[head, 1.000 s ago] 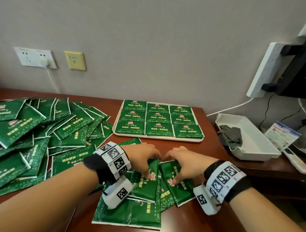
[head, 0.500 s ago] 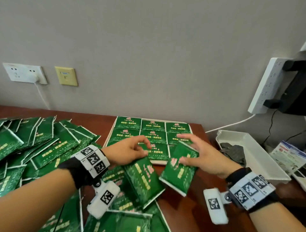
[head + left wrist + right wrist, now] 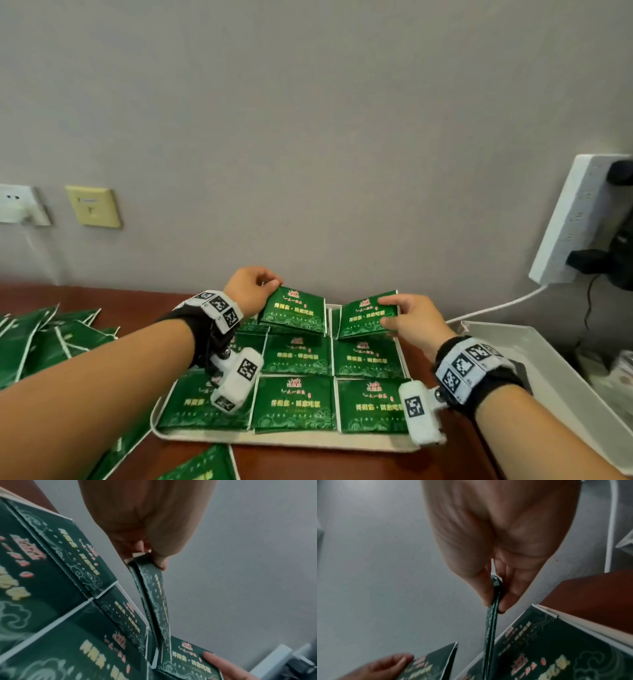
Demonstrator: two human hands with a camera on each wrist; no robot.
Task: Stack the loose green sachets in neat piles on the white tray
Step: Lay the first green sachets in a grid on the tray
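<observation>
The white tray (image 3: 301,440) holds piles of green sachets in rows of three. My left hand (image 3: 251,291) pinches the far edge of a green sachet (image 3: 294,310) and holds it tilted over the back middle pile. The left wrist view shows thumb and fingers (image 3: 159,559) clamped on that sachet's (image 3: 154,588) edge. My right hand (image 3: 407,320) pinches another green sachet (image 3: 368,315) by its right side, tilted over the back right pile. In the right wrist view this sachet (image 3: 491,615) shows edge-on between thumb and fingers (image 3: 505,601).
A heap of loose green sachets (image 3: 51,342) covers the brown table at left, with more (image 3: 202,467) by the tray's near edge. An open white box (image 3: 548,383) stands at right. A white power strip (image 3: 575,219) and wall sockets (image 3: 96,207) hang on the grey wall.
Both hands lifted a sachet each from the near pile and carried them forward to the tray's back row. The head view moved closer to the tray.
</observation>
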